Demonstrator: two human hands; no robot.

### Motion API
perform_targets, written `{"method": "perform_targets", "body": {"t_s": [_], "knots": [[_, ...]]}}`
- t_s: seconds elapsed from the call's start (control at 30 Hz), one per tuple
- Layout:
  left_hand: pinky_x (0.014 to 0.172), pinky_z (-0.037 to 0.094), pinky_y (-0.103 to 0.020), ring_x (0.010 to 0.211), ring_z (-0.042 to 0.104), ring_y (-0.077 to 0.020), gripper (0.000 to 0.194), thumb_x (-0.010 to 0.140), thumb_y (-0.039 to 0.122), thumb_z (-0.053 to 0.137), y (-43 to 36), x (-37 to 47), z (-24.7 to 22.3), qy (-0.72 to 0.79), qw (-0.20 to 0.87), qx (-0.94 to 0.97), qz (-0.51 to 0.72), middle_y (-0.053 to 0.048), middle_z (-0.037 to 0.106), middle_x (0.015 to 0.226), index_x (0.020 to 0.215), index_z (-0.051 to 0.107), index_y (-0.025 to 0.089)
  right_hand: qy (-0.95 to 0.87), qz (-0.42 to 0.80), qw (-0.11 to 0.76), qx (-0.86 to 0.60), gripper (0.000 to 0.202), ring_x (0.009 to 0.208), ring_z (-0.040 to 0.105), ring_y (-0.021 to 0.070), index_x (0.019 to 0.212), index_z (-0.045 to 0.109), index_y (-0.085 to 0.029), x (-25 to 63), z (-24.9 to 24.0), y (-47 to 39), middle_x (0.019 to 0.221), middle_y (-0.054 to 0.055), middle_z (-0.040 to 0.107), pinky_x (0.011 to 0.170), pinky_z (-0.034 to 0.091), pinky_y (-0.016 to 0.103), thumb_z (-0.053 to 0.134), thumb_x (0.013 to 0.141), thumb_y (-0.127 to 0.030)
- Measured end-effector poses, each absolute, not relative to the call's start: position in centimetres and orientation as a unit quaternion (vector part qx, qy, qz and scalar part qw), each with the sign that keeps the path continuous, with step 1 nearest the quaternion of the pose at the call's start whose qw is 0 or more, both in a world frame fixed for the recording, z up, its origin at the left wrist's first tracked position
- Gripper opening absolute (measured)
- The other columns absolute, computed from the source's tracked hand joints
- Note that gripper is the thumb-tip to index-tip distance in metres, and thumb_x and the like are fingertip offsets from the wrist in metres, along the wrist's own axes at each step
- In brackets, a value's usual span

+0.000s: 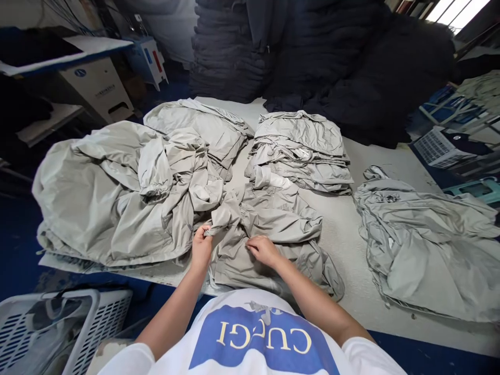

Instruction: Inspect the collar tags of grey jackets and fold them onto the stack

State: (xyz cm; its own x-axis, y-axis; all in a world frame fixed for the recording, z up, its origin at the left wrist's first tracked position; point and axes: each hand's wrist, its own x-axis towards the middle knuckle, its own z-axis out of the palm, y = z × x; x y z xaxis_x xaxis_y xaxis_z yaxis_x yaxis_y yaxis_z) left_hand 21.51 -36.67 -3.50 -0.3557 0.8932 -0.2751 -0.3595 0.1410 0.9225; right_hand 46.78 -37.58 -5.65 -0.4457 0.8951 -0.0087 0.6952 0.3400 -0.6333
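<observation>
A crumpled light grey garment (pixel 273 213) lies on the table in front of me. My left hand (pixel 202 242) is closed on a gathered edge of it, lifting that part slightly. To the right, my right hand (pixel 262 250) rests at the garment's middle, its fingers bent together at the cloth; whether they pinch a fold is too small to tell. A large loose heap of grey garments (pixel 105 192) is just left of my left hand. Behind the garment sits a folded grey stack (pixel 302 148).
Another grey pile (pixel 429 245) lies on the table (pixel 347 255) at the right. Tall dark fabric stacks (pixel 312 57) rise behind. White baskets stand at the lower left (pixel 105 312) and right (pixel 439 148). A side table (pixel 94 46) is at the back left.
</observation>
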Motion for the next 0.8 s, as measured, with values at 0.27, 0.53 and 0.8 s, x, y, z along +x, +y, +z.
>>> {"method": "perform_targets", "body": {"t_s": [0.27,0.53,0.8], "knots": [[0.119,0.043,-0.058,0.138,0.059,-0.0346,0.020,0.080,0.011,0.060,-39.7,24.5,1.6,0.292,0.455,0.768,0.343,-0.012,0.078,0.117,0.075,0.074,0.025,-0.542,0.455,0.460,-0.536,0.061,0.146,0.051,0.0253,0.154,0.052,-0.028,44.9,-0.9,-38.2,0.158,0.009,0.055,0.122,0.041,0.046,0.052,0.102,-0.061],[0.104,0.056,-0.051,0.116,0.072,-0.0326,0.040,0.072,0.003,0.046,-43.9,26.0,-2.5,0.248,0.543,0.762,0.253,-0.011,0.081,0.112,0.085,0.079,0.022,-0.730,0.295,0.296,-0.541,0.065,0.156,0.032,0.0344,0.144,0.064,-0.026,44.8,-0.3,-38.8,0.163,0.014,0.046,0.128,0.028,0.056,0.082,0.084,-0.043],[0.113,0.051,-0.055,0.130,0.065,-0.0392,0.048,0.077,0.008,0.056,-44.3,27.0,-5.6,0.308,0.526,0.767,0.201,-0.010,0.073,0.136,0.109,0.083,0.030,-0.639,0.539,0.221,-0.503,0.034,0.098,0.071,0.0261,0.107,0.077,-0.019,40.1,-1.1,-36.9,0.099,0.002,0.078,0.090,0.056,0.037,0.077,0.073,-0.020]]}}
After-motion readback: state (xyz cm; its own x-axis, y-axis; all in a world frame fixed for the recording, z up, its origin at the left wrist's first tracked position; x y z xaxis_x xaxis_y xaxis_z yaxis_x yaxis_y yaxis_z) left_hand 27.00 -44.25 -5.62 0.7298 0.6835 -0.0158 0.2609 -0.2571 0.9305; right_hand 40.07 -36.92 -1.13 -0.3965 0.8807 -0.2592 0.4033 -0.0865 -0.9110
